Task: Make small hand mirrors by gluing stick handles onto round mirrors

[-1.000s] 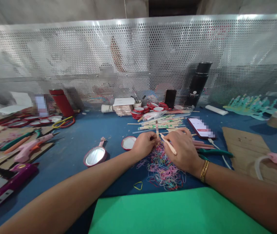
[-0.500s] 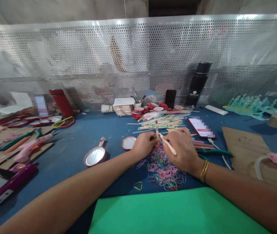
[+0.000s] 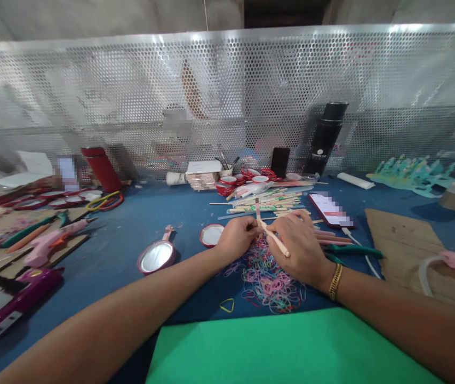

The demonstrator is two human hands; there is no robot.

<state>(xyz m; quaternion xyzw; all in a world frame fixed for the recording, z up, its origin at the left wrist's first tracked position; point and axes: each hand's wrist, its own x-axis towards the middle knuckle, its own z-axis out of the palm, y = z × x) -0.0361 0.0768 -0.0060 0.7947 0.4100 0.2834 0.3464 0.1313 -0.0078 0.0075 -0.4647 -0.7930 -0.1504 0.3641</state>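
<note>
Between its thumb and fingertips my left hand (image 3: 238,234) pinches a thin pinkish stick with a dark tip (image 3: 257,208), which stands upright. My right hand (image 3: 297,242) grips a pale, round-ended rod (image 3: 277,242) that slants down to the right. The rod's upper end meets or crosses the thin stick at my left fingertips; the exact contact is too small to tell. Under both hands lies a loose heap of coloured rubber bands (image 3: 273,290). A small red-rimmed round mirror with a handle (image 3: 156,257) and a red-rimmed disc (image 3: 211,234) are left of my left hand.
A green sheet (image 3: 291,346) covers the near edge. Wooden sticks (image 3: 267,202) lie behind my hands. To the right are a phone (image 3: 329,209), green-handled pliers (image 3: 355,250) and cardboard (image 3: 403,250). A pink glue gun (image 3: 53,242) and purple power strip (image 3: 19,304) sit left.
The pale rod's upper end has shifted slightly left and up against the thin stick. Both hands stay almost in place.
</note>
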